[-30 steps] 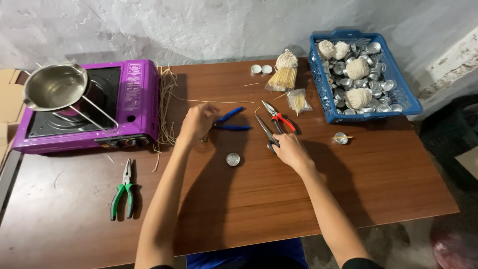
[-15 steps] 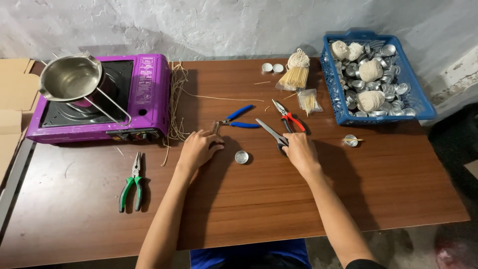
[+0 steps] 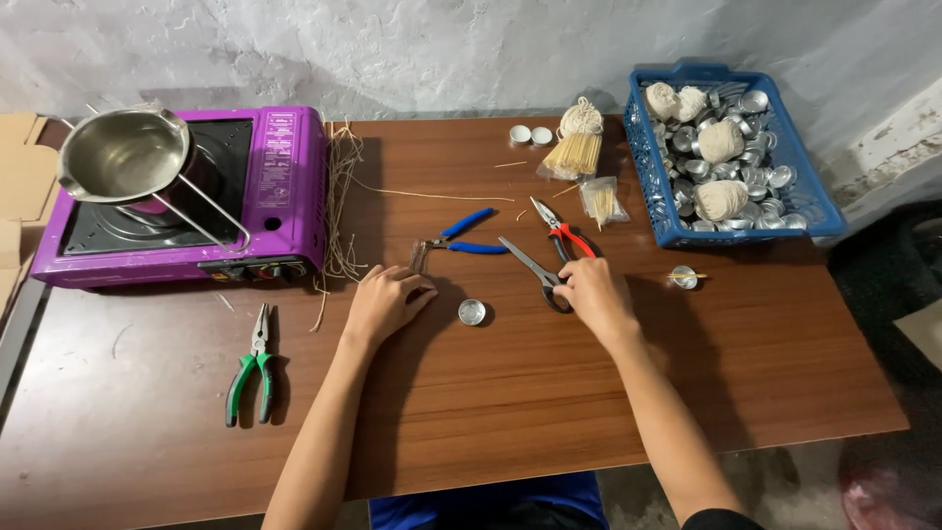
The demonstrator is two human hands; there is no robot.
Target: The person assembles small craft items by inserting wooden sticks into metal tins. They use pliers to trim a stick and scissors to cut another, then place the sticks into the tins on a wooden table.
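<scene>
Both hands barely shifted | right hand [image 3: 592, 291] fingers grasp scissors [image 3: 535, 270], blades up-left | left hand [image 3: 385, 301] flat, released

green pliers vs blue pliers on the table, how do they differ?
The green pliers lie alone near the front left, jaws pointing away toward the stove; the blue pliers lie mid-table, jaws pointing left, just above the left hand. Green handles are dark-tipped; blue ones are plain. Both lie flat, unheld.
</scene>
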